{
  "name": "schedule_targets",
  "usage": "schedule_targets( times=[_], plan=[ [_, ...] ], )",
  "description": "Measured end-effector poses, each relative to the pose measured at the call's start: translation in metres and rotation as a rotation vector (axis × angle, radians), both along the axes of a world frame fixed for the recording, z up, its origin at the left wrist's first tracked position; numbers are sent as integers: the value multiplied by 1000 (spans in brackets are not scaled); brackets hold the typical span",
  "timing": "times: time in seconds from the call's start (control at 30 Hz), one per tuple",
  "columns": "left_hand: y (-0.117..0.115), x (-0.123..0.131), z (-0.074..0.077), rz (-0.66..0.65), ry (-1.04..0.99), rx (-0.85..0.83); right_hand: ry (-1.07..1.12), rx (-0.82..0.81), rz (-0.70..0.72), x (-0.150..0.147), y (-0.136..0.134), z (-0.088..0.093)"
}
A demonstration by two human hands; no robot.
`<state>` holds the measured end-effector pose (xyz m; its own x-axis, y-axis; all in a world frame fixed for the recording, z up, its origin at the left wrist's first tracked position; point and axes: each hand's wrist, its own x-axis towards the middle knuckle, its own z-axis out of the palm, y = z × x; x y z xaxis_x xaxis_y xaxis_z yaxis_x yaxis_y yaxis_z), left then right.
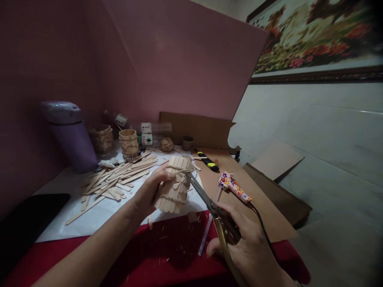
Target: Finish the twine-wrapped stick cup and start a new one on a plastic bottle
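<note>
My left hand (152,187) is wrapped round a small cup made of wooden craft sticks (175,191), tied with twine in a bow, and holds it tilted above the table. My right hand (248,251) grips a pair of scissors (206,201). Their blades point up and left, with the tips at the twine bow on the cup. A heap of loose craft sticks (116,181) lies on white paper (74,219) just left of the cup.
A patterned glue gun (235,187) with a black cord lies on brown cardboard (263,211). A yellow-black cutter (206,159), twine ball (166,144), two finished stick cups (128,143), a purple flask (70,135) and bottles stand behind. A black object (26,223) lies at left.
</note>
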<state>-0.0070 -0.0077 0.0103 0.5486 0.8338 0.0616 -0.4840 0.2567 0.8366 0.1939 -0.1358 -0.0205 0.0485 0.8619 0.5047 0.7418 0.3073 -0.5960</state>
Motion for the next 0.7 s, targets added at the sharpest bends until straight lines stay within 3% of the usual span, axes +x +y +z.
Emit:
schedule_targets(
  times=[0.4, 0.7],
  plan=[
    [-1, 2, -4, -41, 45, 44, -286, 186, -34, -2, 8, -3],
    [0, 4, -5, -21, 84, 90, -428, 221, -60, 3, 12, 3]
  ],
)
